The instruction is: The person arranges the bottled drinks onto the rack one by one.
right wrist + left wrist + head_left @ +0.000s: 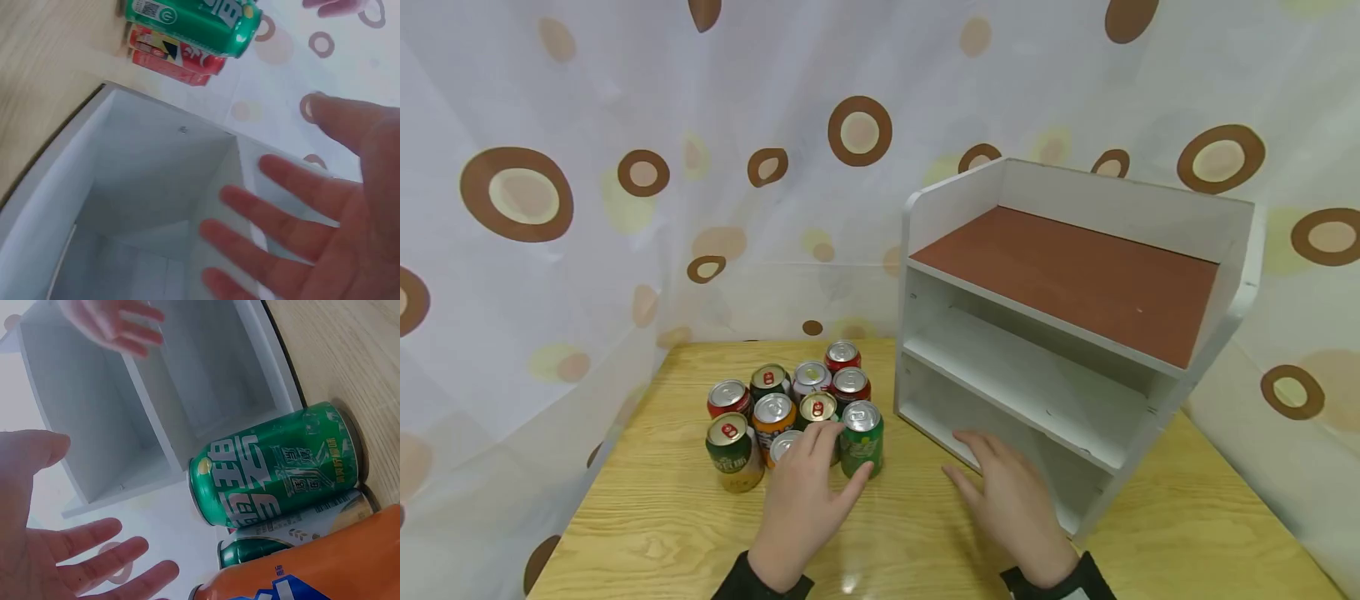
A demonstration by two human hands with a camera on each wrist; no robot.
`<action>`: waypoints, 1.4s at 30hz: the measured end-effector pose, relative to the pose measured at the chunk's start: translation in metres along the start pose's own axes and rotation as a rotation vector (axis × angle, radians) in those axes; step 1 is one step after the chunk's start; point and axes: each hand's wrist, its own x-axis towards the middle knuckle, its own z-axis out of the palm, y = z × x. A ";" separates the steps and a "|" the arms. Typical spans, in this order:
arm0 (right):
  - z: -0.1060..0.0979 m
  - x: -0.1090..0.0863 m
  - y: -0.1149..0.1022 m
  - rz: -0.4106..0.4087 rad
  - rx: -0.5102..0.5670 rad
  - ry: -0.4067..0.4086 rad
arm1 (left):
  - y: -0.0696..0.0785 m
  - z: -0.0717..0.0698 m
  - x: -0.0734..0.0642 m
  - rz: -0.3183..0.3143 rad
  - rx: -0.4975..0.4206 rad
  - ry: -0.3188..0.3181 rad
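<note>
My left hand [805,504] hovers by the front of a group of drink cans, fingers spread and thumb out, holding nothing. Closest to its thumb stands a green can [862,446], upright with a silver top. The left wrist view shows this green can [275,465] beside an orange can [312,569], both apart from the fingers [103,550]. My right hand [1011,504] is held in front of the white shelf [1022,383], its fingers extended and nothing in them. In the right wrist view those fingers [275,225] are before the shelf's compartments.
Several more cans stand close together on the wooden table [647,517], among them a green-and-gold can [733,454] and a red can [842,357]. The shelf's top has a brown surface [1075,275] with raised sides. A patterned curtain [760,108] hangs behind and at the left.
</note>
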 end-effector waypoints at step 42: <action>-0.129 0.058 -0.012 -0.266 0.518 1.364 | -0.002 0.004 0.017 -0.021 -0.041 -0.096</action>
